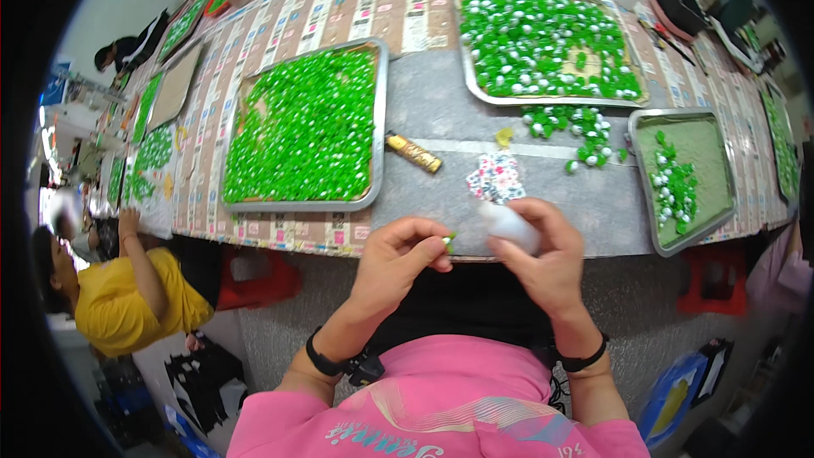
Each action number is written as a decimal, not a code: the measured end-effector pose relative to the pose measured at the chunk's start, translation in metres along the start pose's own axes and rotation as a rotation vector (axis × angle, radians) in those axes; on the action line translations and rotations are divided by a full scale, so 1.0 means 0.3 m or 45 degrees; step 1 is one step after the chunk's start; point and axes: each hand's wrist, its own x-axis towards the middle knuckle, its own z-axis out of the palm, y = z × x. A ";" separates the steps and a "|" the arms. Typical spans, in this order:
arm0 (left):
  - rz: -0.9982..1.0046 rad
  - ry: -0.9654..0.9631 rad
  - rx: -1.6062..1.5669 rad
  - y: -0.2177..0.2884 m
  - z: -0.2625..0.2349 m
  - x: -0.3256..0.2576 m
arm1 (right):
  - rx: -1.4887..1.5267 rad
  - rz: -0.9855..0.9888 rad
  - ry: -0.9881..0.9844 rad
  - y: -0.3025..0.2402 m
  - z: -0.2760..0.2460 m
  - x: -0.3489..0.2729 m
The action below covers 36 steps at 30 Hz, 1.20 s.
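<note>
Near the table's front edge, my left hand [392, 261] is closed in a pinch on a small green and white piece [448, 241], mostly covered by the fingers. My right hand [553, 256] wraps round a whitish squeeze bottle [512, 227], tilted with its nozzle end toward the upper left. A small gap separates the bottle from the pinched piece. Just beyond the bottle lies a flowered cloth [493, 176] on the grey table cover [424, 97]. Loose green pieces with white tips [591, 137] are scattered farther off to the right.
A metal tray full of green and white pieces [305, 127] stands at left, another [551, 42] at far right. A smaller tray [721, 140] with several pieces sits right. A yellow-and-black tube [414, 153] lies mid-table. A person in yellow [136, 293] sits at left.
</note>
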 end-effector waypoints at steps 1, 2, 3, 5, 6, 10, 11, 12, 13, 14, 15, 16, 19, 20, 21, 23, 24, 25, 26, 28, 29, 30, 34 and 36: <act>0.012 0.002 -0.006 -0.001 -0.007 -0.006 | 0.005 0.012 -0.046 0.011 0.020 0.012; -0.008 0.042 -0.035 0.002 -0.004 -0.015 | -0.015 -0.086 -0.051 0.032 0.042 0.026; -0.008 0.024 -0.058 0.000 0.000 -0.018 | -0.032 -0.093 -0.054 0.048 0.060 0.033; 0.000 0.021 -0.100 -0.001 -0.008 -0.028 | -0.229 -0.190 -0.064 0.021 0.081 0.050; 0.015 -0.026 -0.125 -0.007 -0.012 -0.026 | -0.232 -0.198 -0.060 0.020 0.082 0.054; -0.016 -0.034 -0.097 -0.012 -0.003 -0.035 | -0.225 -0.273 -0.068 0.001 0.062 0.052; -0.018 -0.049 -0.094 -0.016 -0.002 -0.035 | -0.223 -0.302 -0.068 -0.010 0.048 0.051; -0.021 -0.064 -0.091 -0.020 -0.001 -0.034 | -0.325 -0.389 -0.032 -0.015 0.023 0.058; -0.025 -0.071 -0.085 -0.022 -0.001 -0.036 | -0.420 -0.476 0.001 -0.017 -0.012 0.068; -0.025 -0.080 -0.083 -0.021 0.001 -0.037 | -0.518 -0.562 0.036 -0.018 -0.049 0.080; -0.025 -0.088 -0.081 -0.021 0.004 -0.037 | -0.625 -0.581 0.133 -0.008 -0.084 0.096; -0.025 -0.094 -0.079 -0.021 0.007 -0.038 | -0.730 -0.599 0.231 0.009 -0.117 0.113; -0.031 -0.126 -0.097 -0.025 0.018 -0.032 | -0.971 -0.467 0.423 0.046 -0.188 0.159; -0.036 -0.141 -0.097 -0.025 0.021 -0.030 | -0.988 -0.455 0.406 0.056 -0.194 0.165; -0.041 -0.156 -0.096 -0.025 0.024 -0.029 | -1.005 -0.443 0.388 0.065 -0.198 0.171; -0.062 -0.167 -0.095 -0.024 0.028 -0.029 | -1.008 -0.462 0.359 0.086 -0.194 0.179; -0.073 -0.168 -0.097 -0.023 0.032 -0.028 | -0.999 -0.497 0.350 0.095 -0.190 0.182; -0.085 -0.160 -0.098 -0.020 0.032 -0.031 | -0.983 -0.531 0.335 0.099 -0.179 0.185; -0.089 -0.159 -0.097 -0.019 0.033 -0.032 | -0.892 -0.481 0.350 0.097 -0.171 0.182; -0.098 -0.149 -0.096 -0.015 0.036 -0.032 | -0.707 -0.376 0.371 0.083 -0.151 0.162; -0.098 -0.146 -0.092 -0.014 0.036 -0.035 | -0.590 -0.324 0.315 0.067 -0.140 0.146; -0.099 -0.142 -0.088 -0.011 0.039 -0.031 | -0.473 -0.270 0.258 0.038 -0.136 0.127; -0.106 -0.154 -0.114 -0.006 0.052 -0.030 | -0.069 -0.096 -0.099 -0.044 -0.105 0.016; -0.108 -0.179 -0.148 -0.006 0.057 -0.026 | 0.135 0.031 -0.274 -0.065 -0.088 -0.032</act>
